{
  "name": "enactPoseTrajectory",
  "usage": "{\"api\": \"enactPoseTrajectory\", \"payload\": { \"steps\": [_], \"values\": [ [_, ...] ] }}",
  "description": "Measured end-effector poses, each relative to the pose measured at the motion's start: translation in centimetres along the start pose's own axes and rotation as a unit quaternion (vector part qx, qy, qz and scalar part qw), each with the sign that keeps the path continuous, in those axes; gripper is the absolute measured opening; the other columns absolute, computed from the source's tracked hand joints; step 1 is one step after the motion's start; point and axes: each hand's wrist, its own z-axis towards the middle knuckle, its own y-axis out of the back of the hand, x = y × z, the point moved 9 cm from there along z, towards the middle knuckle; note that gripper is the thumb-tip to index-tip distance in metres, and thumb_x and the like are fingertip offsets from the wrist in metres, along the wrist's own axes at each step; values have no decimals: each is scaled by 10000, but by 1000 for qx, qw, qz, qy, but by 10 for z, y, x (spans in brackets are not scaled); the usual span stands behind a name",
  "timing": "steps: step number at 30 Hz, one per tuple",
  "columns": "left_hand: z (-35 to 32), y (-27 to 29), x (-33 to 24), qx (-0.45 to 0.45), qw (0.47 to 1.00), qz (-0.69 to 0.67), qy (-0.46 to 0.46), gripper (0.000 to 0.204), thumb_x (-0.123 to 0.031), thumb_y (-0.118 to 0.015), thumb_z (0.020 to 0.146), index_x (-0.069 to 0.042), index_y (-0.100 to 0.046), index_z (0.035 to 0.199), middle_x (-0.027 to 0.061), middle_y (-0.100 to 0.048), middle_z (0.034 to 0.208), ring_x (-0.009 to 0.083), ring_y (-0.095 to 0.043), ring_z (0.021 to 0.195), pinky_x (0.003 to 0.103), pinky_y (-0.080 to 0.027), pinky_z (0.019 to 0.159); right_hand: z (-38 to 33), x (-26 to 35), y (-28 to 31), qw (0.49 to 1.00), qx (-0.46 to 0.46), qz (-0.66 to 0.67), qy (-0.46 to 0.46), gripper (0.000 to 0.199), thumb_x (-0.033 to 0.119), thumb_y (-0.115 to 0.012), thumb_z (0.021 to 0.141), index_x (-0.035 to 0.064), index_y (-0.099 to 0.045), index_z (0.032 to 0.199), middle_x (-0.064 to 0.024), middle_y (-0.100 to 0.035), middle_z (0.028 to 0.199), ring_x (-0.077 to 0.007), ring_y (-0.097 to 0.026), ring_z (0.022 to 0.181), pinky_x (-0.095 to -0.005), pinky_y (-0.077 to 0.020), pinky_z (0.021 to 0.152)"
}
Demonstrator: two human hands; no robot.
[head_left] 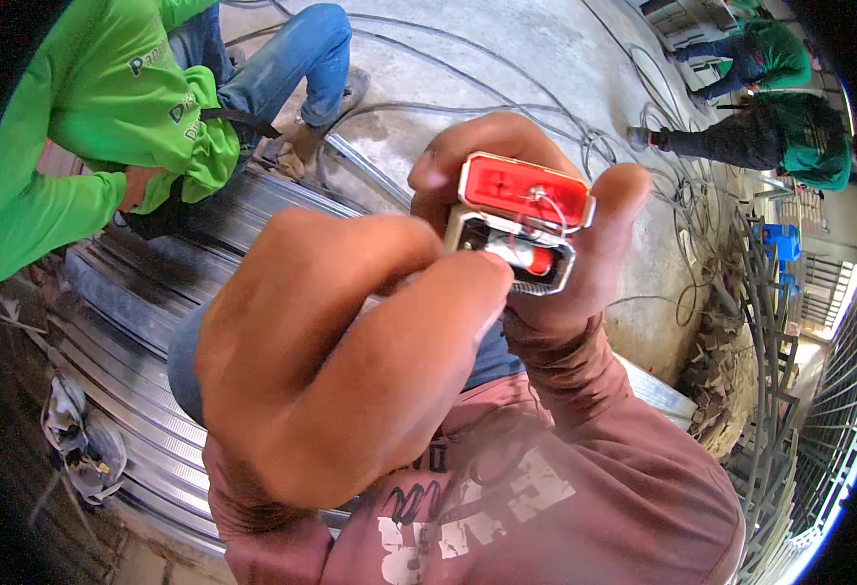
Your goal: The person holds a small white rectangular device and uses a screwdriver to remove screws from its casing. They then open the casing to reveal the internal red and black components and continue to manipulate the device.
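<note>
Left hand (340,361) pinching into red lamp (523,219), right hand (555,263) gripping edges.

Both hands raised close to the camera, working together

Left hand (340,361) is curling in front, thumb and forefinger pinching toward the right. Right hand (545,205) is gripping behind it, fingers wrapping up, thumb pressing. Both forearms in maroon sleeves are rising from the lower edge.

Small red-and-silver lamp unit (523,219), casing open, thin wires exposed
</note>
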Motion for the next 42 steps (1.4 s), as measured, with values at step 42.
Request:
{"api": "enactPoseTrajectory", "payload": {
  "steps": [42],
  "values": [
    [0, 0, 22, 26, 998, 12, 59, 146, 60, -663, 804, -15, -666, 928, 111, -632, 837, 215, -605, 686, 294, -489, 624, 2, 2, 7, 980, -94, -177, 5, 792, 604, -212, 1003, -61, -630, 1102, -85, -665, 900, -131, -582, 780, -261, -443, 682]
  ]
}}
